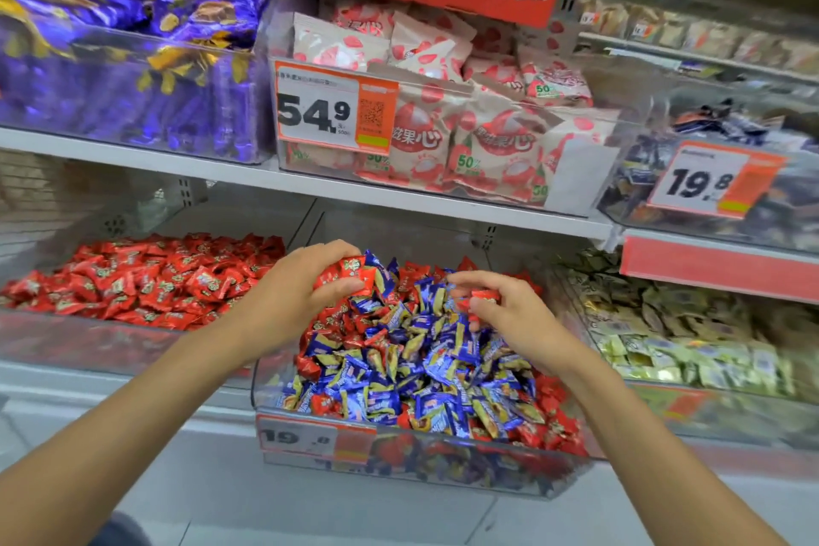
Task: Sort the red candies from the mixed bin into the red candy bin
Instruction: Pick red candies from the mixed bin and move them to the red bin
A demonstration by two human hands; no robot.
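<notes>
Left hand [301, 288]: a bunch of red candies [348, 275] is gripped in curled fingers. Right hand [514, 310]: one red candy [484, 296] is pinched at the fingertips. Both are held over the mixed bin [399, 472]; red candy bin [88, 344] is sited left of the left hand.

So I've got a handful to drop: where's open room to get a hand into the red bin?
Open gap over the red pile in the red bin, under the white shelf; come in from the front. Crowded: the mixed bin, heaped high, with left hand and right hand both over it, each gripping red candies.
</notes>
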